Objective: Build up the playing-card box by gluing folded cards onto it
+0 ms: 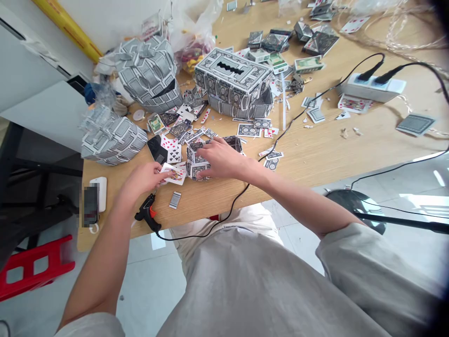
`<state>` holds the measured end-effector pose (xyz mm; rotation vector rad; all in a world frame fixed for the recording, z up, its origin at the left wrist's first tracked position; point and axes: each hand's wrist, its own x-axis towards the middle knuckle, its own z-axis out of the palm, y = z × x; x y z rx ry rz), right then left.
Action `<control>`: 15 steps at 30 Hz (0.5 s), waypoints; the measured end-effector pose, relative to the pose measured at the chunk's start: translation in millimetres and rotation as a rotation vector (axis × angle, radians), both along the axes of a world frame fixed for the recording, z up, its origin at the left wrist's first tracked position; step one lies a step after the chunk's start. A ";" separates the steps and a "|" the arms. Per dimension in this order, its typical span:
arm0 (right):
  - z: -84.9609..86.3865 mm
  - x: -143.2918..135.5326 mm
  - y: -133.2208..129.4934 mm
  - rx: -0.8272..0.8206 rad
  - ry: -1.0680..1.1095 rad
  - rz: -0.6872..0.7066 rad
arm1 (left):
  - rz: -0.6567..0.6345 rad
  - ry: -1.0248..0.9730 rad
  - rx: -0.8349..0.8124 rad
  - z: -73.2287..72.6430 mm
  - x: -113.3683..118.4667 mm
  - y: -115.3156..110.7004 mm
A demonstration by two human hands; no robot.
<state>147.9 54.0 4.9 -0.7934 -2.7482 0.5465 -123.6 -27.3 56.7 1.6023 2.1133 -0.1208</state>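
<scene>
My left hand pinches playing cards, face up, near the table's front left. To its right, my right hand rests over a small open box made of patterned cards, its fingers spread across the near left part and hiding some of it. Loose cards lie just behind my left hand, beside a black item. A black glue gun with an orange trigger lies in front of my left hand, and a small folded card is to the right of it.
Larger card-made boxes and baskets stand behind. A black cable crosses the table to a white power strip at right. A phone lies at the left edge. Card packs and scraps are scattered at the back.
</scene>
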 end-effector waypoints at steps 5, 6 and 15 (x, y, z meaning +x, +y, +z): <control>-1.9 6.9 -7.3 0.007 -0.116 0.077 | 0.005 0.197 0.281 -8.5 14.3 -6.2; -2.7 6.5 -8.9 0.011 -0.109 0.077 | -0.022 0.157 0.332 -4.8 22.7 -7.2; -3.2 10.0 -26.2 -0.034 0.004 0.013 | -0.517 -0.115 0.346 -21.7 70.8 9.5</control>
